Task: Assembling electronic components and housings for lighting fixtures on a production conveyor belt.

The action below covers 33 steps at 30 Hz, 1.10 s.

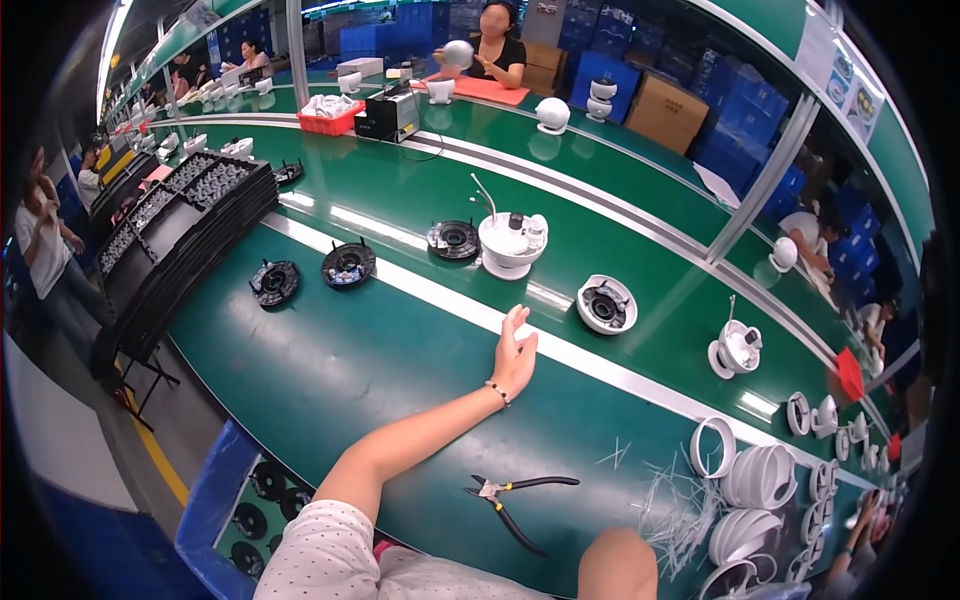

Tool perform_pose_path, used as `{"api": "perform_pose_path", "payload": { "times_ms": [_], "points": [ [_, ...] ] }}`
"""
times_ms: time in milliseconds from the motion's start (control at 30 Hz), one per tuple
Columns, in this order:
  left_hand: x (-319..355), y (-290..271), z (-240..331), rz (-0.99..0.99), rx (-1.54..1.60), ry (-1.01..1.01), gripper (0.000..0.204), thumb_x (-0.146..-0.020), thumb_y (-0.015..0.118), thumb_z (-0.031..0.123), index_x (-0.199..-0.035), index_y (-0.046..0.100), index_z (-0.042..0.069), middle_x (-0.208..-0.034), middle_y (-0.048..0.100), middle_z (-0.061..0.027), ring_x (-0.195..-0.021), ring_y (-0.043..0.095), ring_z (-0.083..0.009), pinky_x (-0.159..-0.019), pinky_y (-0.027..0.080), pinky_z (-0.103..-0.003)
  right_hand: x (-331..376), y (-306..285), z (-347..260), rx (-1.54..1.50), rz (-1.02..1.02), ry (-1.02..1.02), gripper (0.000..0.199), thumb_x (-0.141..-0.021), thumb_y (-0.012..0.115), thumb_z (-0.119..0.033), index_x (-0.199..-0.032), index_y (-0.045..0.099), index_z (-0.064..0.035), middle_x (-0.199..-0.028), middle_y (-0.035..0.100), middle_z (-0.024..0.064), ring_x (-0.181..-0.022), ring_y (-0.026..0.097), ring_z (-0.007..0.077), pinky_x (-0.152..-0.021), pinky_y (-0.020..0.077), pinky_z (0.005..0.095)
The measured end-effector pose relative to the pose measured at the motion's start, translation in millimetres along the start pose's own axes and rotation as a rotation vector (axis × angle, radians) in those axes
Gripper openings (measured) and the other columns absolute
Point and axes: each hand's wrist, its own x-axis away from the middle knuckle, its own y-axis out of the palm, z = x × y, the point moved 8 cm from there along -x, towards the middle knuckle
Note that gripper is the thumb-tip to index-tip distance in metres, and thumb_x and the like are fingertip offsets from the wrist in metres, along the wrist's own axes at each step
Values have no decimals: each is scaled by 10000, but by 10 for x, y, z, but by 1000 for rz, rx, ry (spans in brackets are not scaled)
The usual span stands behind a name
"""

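My left hand [514, 360] reaches out over the metal strip between the worktable and the green conveyor. Its fingers are stretched out and loosely curved, and nothing is in them. A dark beaded bracelet circles the wrist. Beyond the fingers, on the conveyor, stands a white round housing [511, 243] with wires sticking up. To the right of the hand lies a white bowl-shaped housing [607, 305] with a black inner part. Yellow-and-black cutting pliers [510, 500] lie spread on the table, nearer to me. My right hand is not in view; bare skin shows at the lower edge.
Black round parts [348, 265] lie along the left. Stacked black trays [190, 215] stand at the table's left end. Clear plastic strips [680, 510] and white rings [758, 475] cover the right side. Across the conveyor, a person [493, 50] holds a white ball-shaped part.
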Motion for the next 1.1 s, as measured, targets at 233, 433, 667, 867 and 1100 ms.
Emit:
{"api": "perform_pose_path", "payload": {
  "times_ms": [233, 433, 667, 867, 1100],
  "points": [
    [9, -46, 4, -19, 17, -9, 483, -854, 455, 69, -1288, 242, 65, -1278, 367, -112, -1189, 346, -193, -904, 351, -313, 78, 78, 92, 13, 64, 100, 580, -827, 440, -76, -1348, 205, -171, -1235, 381, 30, -1044, 427, 147, -849, 345, 312],
    [-5, -47, -50, -26, 41, -41, 482, -853, 451, 68, -1287, 242, 60, -1271, 372, -113, -1183, 348, -197, -919, 344, -321, 210, 59, 127, 10, 110, 172, 550, -828, 434, -74, -1331, 233, -166, -1222, 390, 29, -1035, 431, 144, -833, 351, 309],
    [-16, -55, 2, -22, 30, -34, 501, -840, 460, 72, -1285, 235, 25, -1276, 375, -157, -1193, 358, -227, -896, 372, -328, 232, 53, 183, 6, 154, 270, 515, -830, 428, -73, -1312, 267, -160, -1207, 399, 27, -1023, 436, 140, -815, 358, 305],
    [-38, -116, -31, -12, 4, -25, 509, -838, 465, 70, -1288, 229, 26, -1281, 369, -156, -1195, 355, -233, -894, 377, -328, 236, 55, 222, 8, 194, 347, 488, -831, 422, -72, -1295, 295, -155, -1194, 407, 26, -1014, 440, 137, -800, 364, 302],
    [-57, -110, -34, -26, -10, -16, 512, -835, 459, 60, -1289, 226, 26, -1287, 360, -158, -1192, 356, -238, -905, 367, -340, 156, 128, 367, 104, 184, 389, 472, -829, 421, -63, -1281, 318, -149, -1196, 405, 17, -997, 447, 132, -750, 375, 301]
  ]
}}
